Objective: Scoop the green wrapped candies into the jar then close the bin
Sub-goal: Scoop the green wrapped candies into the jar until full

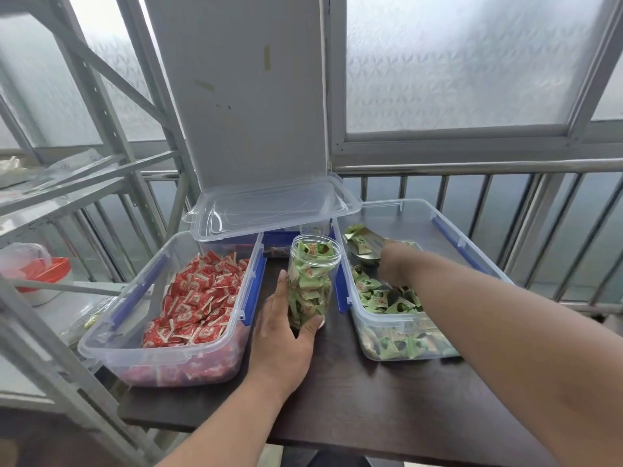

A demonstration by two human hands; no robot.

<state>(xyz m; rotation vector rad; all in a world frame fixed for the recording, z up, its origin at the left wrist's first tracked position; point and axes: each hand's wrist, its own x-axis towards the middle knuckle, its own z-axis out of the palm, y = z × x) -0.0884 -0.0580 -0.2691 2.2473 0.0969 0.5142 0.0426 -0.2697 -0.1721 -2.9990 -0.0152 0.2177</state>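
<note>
A clear plastic jar [312, 281] stands upright on the dark table, filled almost to its rim with green wrapped candies. My left hand [286, 335] grips the jar low on its left side. To its right an open clear bin [448, 224] with blue latches holds more green candies [384, 298]. My right hand [396, 264] reaches into this bin and holds a metal scoop [364, 249] carrying a few green candies. The bin's clear lid [269, 210] rests on another container behind the jar.
A second open bin [118, 345] of red wrapped candies [199, 305] sits left of the jar. A metal shelving frame [101, 136] rises at the left, with an orange-lidded tub [37, 271] beyond. A railing [472, 166] and a window run behind the table [371, 416].
</note>
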